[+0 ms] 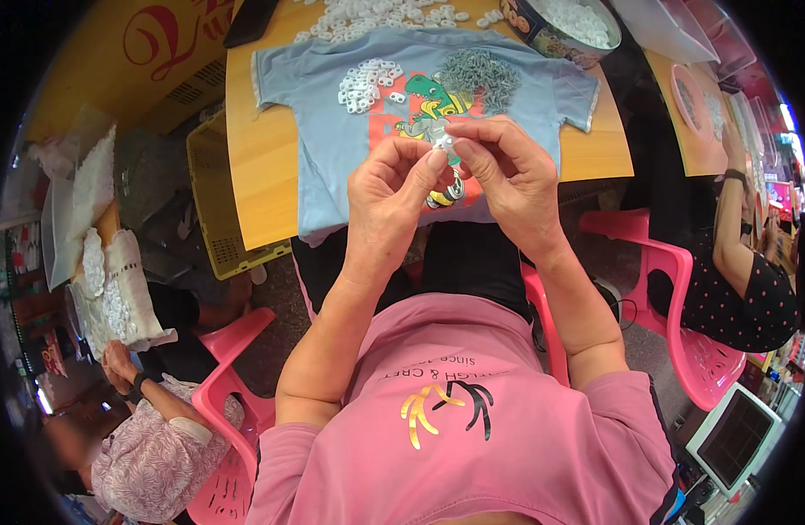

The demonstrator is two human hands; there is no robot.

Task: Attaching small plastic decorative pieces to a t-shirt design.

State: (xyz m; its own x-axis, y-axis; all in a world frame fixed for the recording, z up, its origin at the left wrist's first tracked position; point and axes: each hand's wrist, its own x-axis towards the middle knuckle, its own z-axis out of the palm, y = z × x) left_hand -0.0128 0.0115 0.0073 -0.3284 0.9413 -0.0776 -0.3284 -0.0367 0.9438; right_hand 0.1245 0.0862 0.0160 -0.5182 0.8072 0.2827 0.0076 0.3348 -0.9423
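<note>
My left hand [391, 188] and my right hand [513, 179] meet over a blue T-shirt spread on the table. Thumbs and fingers of both are pinched on a small white plastic piece [441, 143], partly covered by the fingertips. Just beyond the hands, on the blue T-shirt [323, 166] with a dinosaur print, lie two heaps. At left is a pile of small white plastic pieces with holes [367, 85]. To the right sits a pile of thin grey screw-like pieces [481, 79].
More white pieces [376, 13] are heaped at the table's far edge, beside a round tin [551, 39] filled with white pieces. A yellow crate [218, 210] stands left of the wooden table [260, 175]. People sit on pink chairs at both sides, one with a hand [118, 363] near white pieces.
</note>
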